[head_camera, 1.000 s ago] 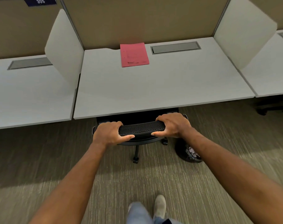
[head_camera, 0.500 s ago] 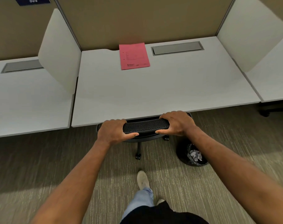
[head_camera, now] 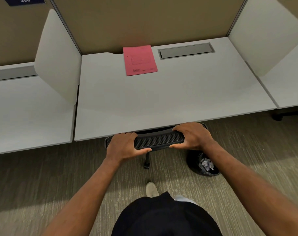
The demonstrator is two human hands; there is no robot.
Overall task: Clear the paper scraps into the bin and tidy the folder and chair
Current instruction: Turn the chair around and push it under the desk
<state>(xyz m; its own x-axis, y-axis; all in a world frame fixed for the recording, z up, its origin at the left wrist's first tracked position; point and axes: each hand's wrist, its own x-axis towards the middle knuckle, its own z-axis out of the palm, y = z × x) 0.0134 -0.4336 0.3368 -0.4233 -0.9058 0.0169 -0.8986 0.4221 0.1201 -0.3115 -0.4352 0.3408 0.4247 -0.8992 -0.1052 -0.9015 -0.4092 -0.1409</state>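
The black mesh chair point(head_camera: 159, 139) is tucked under the white desk point(head_camera: 161, 103); only the top of its backrest and one caster leg show. My left hand point(head_camera: 123, 146) grips the left end of the backrest and my right hand point(head_camera: 192, 135) grips the right end. A pink folder point(head_camera: 139, 60) lies flat at the back of the desk against the partition. A black bin point(head_camera: 202, 165) stands on the carpet right of the chair, under my right forearm, with paper scraps point(head_camera: 207, 165) inside.
White divider panels point(head_camera: 58, 60) stand on both sides of the desk, with neighbouring desks beyond. A grey cable hatch point(head_camera: 186, 50) sits right of the folder. Another chair's base point(head_camera: 288, 114) shows at far right. My shoe point(head_camera: 151, 189) is on the carpet behind the chair.
The chair has slid forward under the desk with both hands on its backrest. I have stepped closer, so the desk looks nearer.
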